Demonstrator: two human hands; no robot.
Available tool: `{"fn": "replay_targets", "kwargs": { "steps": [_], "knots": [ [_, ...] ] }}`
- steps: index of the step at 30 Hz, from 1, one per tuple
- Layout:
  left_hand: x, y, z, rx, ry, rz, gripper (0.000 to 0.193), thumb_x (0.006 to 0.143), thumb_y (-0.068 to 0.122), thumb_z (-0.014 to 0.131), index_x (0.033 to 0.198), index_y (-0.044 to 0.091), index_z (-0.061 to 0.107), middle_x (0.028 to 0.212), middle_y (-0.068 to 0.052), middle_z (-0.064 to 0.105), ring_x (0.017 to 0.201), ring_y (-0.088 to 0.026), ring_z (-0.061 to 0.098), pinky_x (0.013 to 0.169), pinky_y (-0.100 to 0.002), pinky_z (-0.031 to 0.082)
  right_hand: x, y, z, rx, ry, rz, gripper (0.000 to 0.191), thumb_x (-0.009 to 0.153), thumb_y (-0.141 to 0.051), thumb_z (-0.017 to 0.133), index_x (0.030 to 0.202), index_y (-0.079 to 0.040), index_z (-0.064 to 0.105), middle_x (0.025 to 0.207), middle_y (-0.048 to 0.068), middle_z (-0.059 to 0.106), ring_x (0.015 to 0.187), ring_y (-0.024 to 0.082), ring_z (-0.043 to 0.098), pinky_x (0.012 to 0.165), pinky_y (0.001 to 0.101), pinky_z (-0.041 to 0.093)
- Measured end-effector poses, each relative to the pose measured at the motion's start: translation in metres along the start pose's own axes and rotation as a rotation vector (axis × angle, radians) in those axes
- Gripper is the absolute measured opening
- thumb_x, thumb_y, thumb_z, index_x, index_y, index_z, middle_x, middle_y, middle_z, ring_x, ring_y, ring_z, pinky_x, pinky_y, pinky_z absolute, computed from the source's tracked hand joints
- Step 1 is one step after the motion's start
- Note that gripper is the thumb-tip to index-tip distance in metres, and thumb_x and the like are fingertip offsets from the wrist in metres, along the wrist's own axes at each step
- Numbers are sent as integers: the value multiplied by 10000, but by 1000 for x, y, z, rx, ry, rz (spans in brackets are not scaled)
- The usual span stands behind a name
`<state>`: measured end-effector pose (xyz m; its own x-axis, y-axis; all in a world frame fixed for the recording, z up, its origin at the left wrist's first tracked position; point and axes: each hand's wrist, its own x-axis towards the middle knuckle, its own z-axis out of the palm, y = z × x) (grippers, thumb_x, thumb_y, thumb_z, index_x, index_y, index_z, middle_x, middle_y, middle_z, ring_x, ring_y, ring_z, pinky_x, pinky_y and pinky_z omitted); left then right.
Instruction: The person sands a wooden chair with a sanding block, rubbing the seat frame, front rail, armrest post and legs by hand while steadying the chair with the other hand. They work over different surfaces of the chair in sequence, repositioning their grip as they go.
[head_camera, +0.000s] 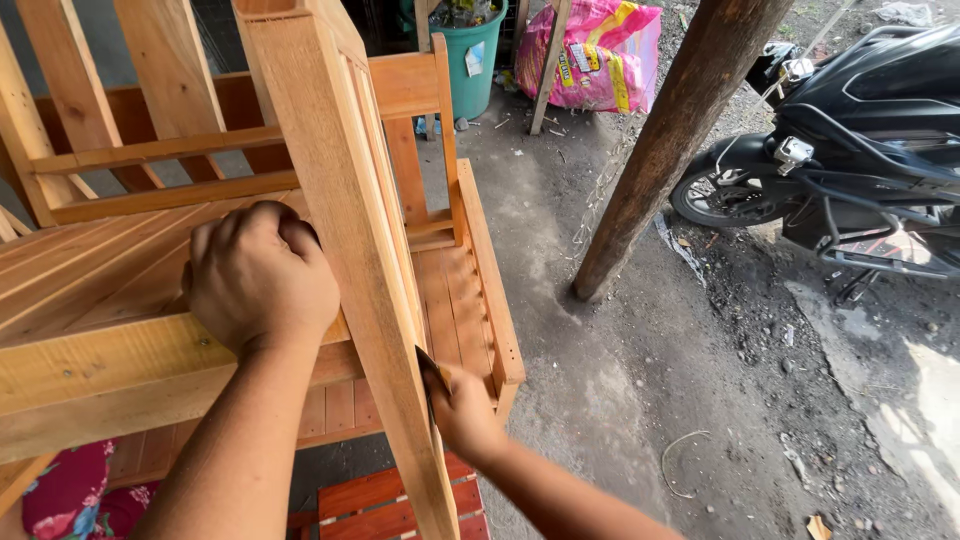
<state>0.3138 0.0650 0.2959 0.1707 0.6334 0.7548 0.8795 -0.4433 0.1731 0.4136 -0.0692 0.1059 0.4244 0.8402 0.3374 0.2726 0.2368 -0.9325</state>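
Note:
A pale wooden furniture frame (120, 260) made of slats and rails fills the left half of the view. My left hand (258, 275) is curled over the top of a slanted wooden post (350, 230) where it meets the front rail, gripping it. My right hand (462, 410) is lower, against the right side of the same post, holding a thin dark flat piece (432, 372) pressed on the wood; I cannot tell what kind of tool it is. Part of that hand is hidden behind the post.
A thick leaning wooden pole (665, 150) stands on the dirt and concrete ground. A black motorcycle (850, 150) is parked at the right. A teal bin (475, 50) and a pink sack (595, 55) sit at the back. Red slats (390, 505) lie below.

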Motion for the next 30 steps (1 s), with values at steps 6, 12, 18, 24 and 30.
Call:
{"fn": "replay_targets", "kwargs": {
  "steps": [6, 12, 18, 24, 30],
  "knots": [
    [-1, -3, 2, 20, 4, 2, 104, 905, 186, 674, 878, 145, 766, 937, -73, 757, 938, -324, 658, 744, -489, 515, 36, 20, -3, -54, 4, 342, 355, 1086, -261, 529, 990, 41, 688, 703, 121, 620, 652, 169, 549, 607, 364, 480],
    [-3, -5, 4, -16, 15, 17, 101, 924, 179, 673, 904, 137, 762, 962, -71, 759, 958, -329, 659, 743, -484, 510, -9, -1, -2, 27, 14, 124, 401, 1053, -255, 462, 1315, -6, 636, 1094, 160, 729, 1017, 175, 657, 900, 349, 515],
    [-3, -7, 8, -2, 31, 11, 98, 917, 187, 678, 890, 149, 764, 959, -73, 758, 958, -336, 658, 752, -489, 508, 22, -7, 5, 92, 11, 216, 406, 1081, -282, 447, 1327, 4, 597, 1097, 137, 716, 1052, 192, 623, 962, 341, 497],
    [-6, -9, 9, 7, 10, 21, 137, 950, 178, 659, 862, 152, 760, 972, -58, 758, 968, -320, 659, 777, -483, 512, 0, -27, 9, 218, -36, 25, 420, 1120, -152, 369, 1489, 34, 441, 1484, 222, 493, 1408, 277, 419, 1188, 364, 314],
    [-5, -7, 6, 9, 14, 19, 114, 931, 191, 669, 869, 165, 761, 962, -50, 757, 953, -313, 657, 764, -471, 509, 6, -60, 8, 229, -1, -93, 509, 1062, -32, 338, 1564, 43, 359, 1722, 206, 185, 1622, 284, 129, 1291, 364, 118]
  ]
}}
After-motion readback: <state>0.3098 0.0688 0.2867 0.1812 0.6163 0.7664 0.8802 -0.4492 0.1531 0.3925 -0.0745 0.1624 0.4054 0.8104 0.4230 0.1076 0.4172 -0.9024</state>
